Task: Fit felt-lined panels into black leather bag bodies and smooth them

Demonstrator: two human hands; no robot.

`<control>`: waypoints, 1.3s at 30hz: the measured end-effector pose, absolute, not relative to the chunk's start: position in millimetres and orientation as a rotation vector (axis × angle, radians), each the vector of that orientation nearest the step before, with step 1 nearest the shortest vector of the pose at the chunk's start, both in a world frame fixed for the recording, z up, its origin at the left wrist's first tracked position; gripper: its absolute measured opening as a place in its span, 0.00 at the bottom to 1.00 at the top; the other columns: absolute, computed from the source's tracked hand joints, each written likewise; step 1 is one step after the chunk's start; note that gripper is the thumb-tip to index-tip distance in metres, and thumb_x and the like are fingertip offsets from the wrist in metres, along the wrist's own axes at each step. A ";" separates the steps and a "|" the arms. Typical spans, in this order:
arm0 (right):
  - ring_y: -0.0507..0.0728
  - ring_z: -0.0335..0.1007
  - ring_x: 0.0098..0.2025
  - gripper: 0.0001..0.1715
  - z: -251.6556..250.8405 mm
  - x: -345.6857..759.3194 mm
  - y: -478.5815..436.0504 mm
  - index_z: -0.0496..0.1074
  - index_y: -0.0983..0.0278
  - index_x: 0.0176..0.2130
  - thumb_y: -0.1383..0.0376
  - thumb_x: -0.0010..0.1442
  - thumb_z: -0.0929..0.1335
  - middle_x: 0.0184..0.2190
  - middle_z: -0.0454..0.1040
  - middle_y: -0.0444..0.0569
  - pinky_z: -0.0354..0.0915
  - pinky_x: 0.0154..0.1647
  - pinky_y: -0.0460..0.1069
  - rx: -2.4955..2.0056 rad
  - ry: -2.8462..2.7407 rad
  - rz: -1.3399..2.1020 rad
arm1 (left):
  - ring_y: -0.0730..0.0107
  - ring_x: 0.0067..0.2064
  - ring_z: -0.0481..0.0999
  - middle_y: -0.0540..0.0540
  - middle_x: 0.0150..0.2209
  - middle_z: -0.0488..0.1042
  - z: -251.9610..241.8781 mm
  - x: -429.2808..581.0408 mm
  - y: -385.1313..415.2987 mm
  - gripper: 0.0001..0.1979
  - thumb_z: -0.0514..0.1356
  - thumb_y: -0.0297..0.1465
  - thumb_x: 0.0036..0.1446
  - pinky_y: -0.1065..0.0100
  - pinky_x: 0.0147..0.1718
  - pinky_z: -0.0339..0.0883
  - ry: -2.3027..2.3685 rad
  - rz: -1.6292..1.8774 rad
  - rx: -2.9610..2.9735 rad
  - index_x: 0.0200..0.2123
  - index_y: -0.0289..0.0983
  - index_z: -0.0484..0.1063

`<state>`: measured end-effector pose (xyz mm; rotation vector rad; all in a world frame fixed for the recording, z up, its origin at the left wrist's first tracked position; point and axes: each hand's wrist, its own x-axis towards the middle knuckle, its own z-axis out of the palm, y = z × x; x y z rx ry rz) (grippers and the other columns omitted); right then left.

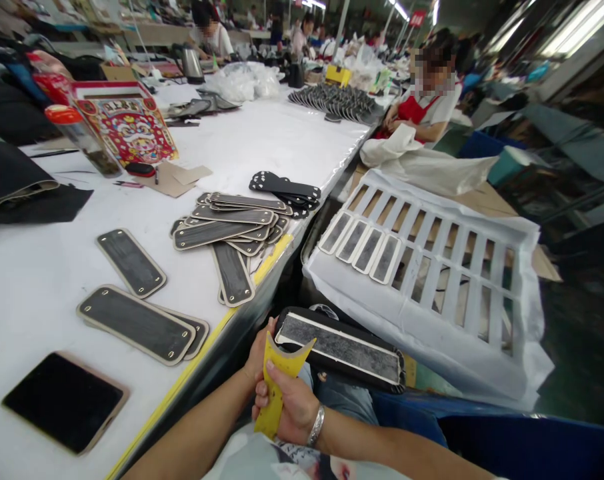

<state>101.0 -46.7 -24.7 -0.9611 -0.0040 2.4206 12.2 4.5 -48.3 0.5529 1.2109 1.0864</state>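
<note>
My right hand (295,403) is wrapped around a yellow flat scraper-like tool (285,363), its notched, curved end pointing up. A silver bracelet (316,427) circles that wrist. Just behind the tool, my left hand (257,357) grips the near left end of a black padded strip (332,370); part of this hand is hidden. The padded strip lies across my lap, tilted down to the right. Along its upper face runs a long grey panel (339,347) with a white edge.
Left on the white table (222,147) lie a phone (65,401), loose grey plates (137,323) and a plate pile (227,227). A slotted white rack (427,267) at right carries several panels (367,248). A blue bin (527,443) stands lower right. A co-worker (427,100) sits beyond.
</note>
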 end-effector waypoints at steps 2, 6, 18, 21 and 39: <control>0.47 0.55 0.20 0.23 -24.9 100.9 -45.3 0.70 0.67 0.29 0.50 0.44 0.74 0.19 0.64 0.39 0.59 0.29 0.48 -0.973 0.007 2.433 | 0.56 0.41 0.75 0.43 0.31 0.78 -47.9 9.3 7.5 0.29 0.54 0.51 0.53 0.63 0.39 0.68 1.227 1.113 0.561 0.44 0.31 0.73; 0.46 0.56 0.19 0.26 -24.7 102.2 -42.6 0.70 0.68 0.28 0.50 0.41 0.75 0.17 0.64 0.39 0.59 0.28 0.48 -1.040 -0.036 2.417 | 0.57 0.46 0.74 0.42 0.40 0.78 -45.2 0.6 9.0 0.26 0.61 0.44 0.50 0.64 0.44 0.66 1.197 1.147 0.557 0.48 0.32 0.72; 0.47 0.59 0.20 0.26 -27.0 97.2 -39.1 0.70 0.68 0.29 0.50 0.40 0.75 0.18 0.65 0.39 0.58 0.29 0.47 -1.020 0.010 2.412 | 0.61 0.38 0.77 0.43 0.35 0.79 -58.7 13.8 12.3 0.34 0.44 0.54 0.57 0.66 0.34 0.69 0.813 1.105 0.149 0.55 0.38 0.65; 0.47 0.59 0.20 0.26 -24.9 95.5 -34.9 0.70 0.68 0.29 0.50 0.40 0.75 0.19 0.66 0.40 0.58 0.29 0.47 -1.010 0.018 2.404 | 0.61 0.35 0.78 0.43 0.33 0.79 -56.6 9.0 10.7 0.37 0.46 0.58 0.52 0.67 0.30 0.69 0.744 1.076 0.176 0.55 0.39 0.66; 0.46 0.57 0.20 0.29 -18.3 96.7 -24.4 0.70 0.67 0.31 0.47 0.40 0.75 0.18 0.65 0.38 0.58 0.30 0.48 -0.890 0.110 2.516 | 0.60 0.40 0.77 0.41 0.37 0.79 -62.1 -4.1 17.0 0.35 0.52 0.55 0.53 0.67 0.38 0.69 0.951 0.957 0.386 0.55 0.37 0.66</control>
